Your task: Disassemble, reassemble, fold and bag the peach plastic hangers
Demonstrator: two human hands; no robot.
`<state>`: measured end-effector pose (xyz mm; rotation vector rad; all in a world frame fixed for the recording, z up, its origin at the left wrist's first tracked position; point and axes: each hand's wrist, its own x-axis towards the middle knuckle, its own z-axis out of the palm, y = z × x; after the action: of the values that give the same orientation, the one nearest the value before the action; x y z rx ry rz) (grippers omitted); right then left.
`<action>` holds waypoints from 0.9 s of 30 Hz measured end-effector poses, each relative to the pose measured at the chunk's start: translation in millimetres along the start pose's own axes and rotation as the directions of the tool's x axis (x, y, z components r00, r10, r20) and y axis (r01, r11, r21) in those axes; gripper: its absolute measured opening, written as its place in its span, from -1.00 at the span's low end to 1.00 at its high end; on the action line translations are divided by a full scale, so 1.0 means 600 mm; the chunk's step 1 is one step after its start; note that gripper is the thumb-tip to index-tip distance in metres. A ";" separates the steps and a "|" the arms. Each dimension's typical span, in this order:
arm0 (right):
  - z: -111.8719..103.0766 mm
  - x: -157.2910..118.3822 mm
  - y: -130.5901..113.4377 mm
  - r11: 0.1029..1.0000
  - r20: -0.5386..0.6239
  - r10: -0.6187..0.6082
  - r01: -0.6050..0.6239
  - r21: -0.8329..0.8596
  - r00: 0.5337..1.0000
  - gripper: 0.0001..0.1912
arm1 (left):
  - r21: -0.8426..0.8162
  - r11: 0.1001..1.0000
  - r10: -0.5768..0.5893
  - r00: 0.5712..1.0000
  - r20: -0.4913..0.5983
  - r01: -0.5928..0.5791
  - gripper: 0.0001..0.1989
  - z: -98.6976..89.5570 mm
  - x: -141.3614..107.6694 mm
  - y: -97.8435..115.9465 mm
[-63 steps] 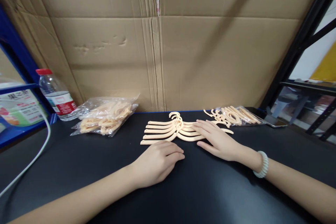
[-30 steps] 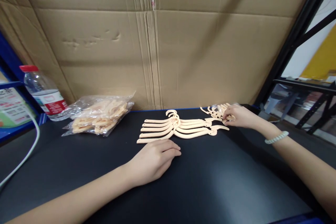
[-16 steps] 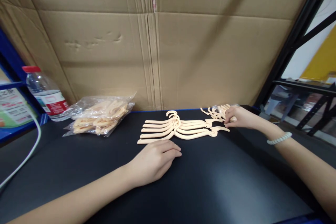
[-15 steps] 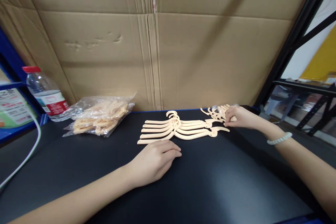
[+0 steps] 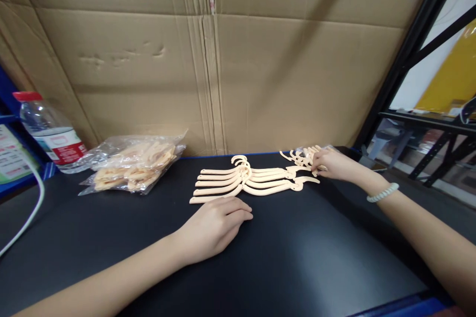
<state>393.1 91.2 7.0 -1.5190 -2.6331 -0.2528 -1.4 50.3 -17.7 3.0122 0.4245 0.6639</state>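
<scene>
Several cream plastic hanger pieces lie in a fanned row on the black table, their curved hooks bunched at the middle. My left hand rests palm down on the table just in front of them, fingers together and bent slightly, with nothing seen in it. At the row's right end, two curved pieces are attached or overlapping. My right hand reaches to a heap of small cream parts at the back right, fingers pinched at it; what they hold is too small to make out.
Clear bags of cream parts lie at the back left, beside a red-capped bottle. A white cable runs along the left. Cardboard stands behind the table; a black metal frame rises at right.
The whole view has shifted slightly, moving the scene a little left. Both hands stay in about the same places relative to the pieces, the right fingers turned slightly at the heap.
</scene>
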 end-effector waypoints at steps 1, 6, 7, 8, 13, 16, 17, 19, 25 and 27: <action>0.001 0.000 -0.001 1.000 -0.007 0.007 -0.007 -0.009 1.000 -0.80 | 0.001 1.000 0.000 1.000 0.000 0.000 -0.72 0.000 0.000 0.000; -0.004 -0.006 -0.007 1.000 -0.033 0.022 -0.023 -0.005 0.999 -0.78 | -0.003 1.000 0.000 1.000 0.011 0.000 -0.72 0.002 -0.001 -0.004; -0.008 -0.007 -0.009 1.000 -0.043 0.029 -0.029 0.003 0.999 -0.78 | -0.006 1.000 0.002 1.000 0.014 -0.001 -0.72 0.002 -0.002 -0.004; -0.013 -0.009 -0.010 0.999 -0.057 0.039 -0.038 0.012 0.998 -0.77 | -0.008 1.000 0.001 1.000 0.015 -0.001 -0.72 0.003 -0.002 -0.004; -0.032 -0.016 -0.015 0.993 -0.172 0.111 -0.102 0.060 0.979 -0.84 | -0.012 1.000 -0.002 1.000 0.003 0.002 -0.71 0.001 -0.001 -0.003; -0.039 -0.015 -0.024 0.982 -0.288 0.186 -0.166 0.092 0.939 -0.88 | -0.006 1.000 -0.007 1.000 0.003 0.007 -0.70 -0.002 -0.001 -0.001; -0.042 -0.014 -0.032 0.974 -0.348 0.222 -0.190 0.125 0.911 -0.87 | -0.005 1.000 -0.009 1.000 0.005 0.009 -0.70 -0.004 -0.001 0.001; -0.047 -0.007 -0.057 0.943 -0.454 0.311 -0.210 0.258 0.835 -0.82 | -0.031 0.999 -0.034 0.999 0.003 0.034 -0.71 -0.005 -0.001 0.007; -0.039 0.021 -0.211 0.468 -0.301 0.471 0.054 0.882 0.829 -0.77 | -0.590 0.727 -0.443 0.896 -0.012 0.351 -0.71 0.014 0.008 0.049; -0.022 0.026 -0.268 0.260 -0.146 0.356 0.053 0.964 0.923 -0.76 | -0.803 0.454 -0.589 0.806 0.054 0.386 -0.63 0.023 0.015 0.063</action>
<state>245.9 22.8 6.7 -1.0414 -1.6089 0.9072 22.0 16.9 -23.2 1.8226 0.7399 0.8505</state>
